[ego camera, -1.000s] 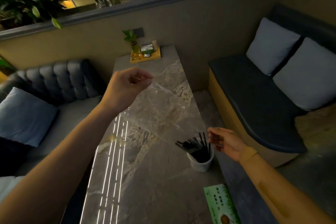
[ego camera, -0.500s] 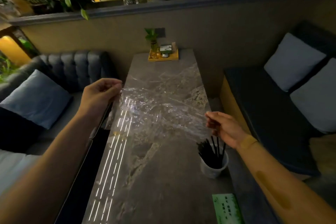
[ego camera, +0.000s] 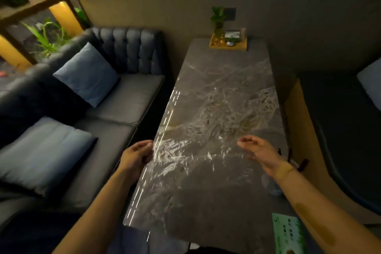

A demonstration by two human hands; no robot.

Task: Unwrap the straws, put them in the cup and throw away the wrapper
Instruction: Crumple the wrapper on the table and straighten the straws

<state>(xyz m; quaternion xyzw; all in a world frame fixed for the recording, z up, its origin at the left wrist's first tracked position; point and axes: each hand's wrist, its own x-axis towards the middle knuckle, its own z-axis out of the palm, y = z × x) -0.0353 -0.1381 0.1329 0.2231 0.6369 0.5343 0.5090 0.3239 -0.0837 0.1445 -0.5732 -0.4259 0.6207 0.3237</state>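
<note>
Clear plastic wrapper [ego camera: 185, 156] hangs stretched over the near end of the marble table [ego camera: 222, 80], pinched at its left edge by the left hand [ego camera: 136, 155] and at its right corner by the right hand [ego camera: 259, 153]; I judge it should be gathered inward into a tight ball, held firmly, before binning. Behind the right wrist, the white cup [ego camera: 293, 164] at the table's right edge is mostly hidden, with dark straws [ego camera: 302, 164] poking out.

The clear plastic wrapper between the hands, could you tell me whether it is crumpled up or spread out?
Spread out: the wrapper stretches as a wrinkled sheet from the left hand toward the right hand.
</note>
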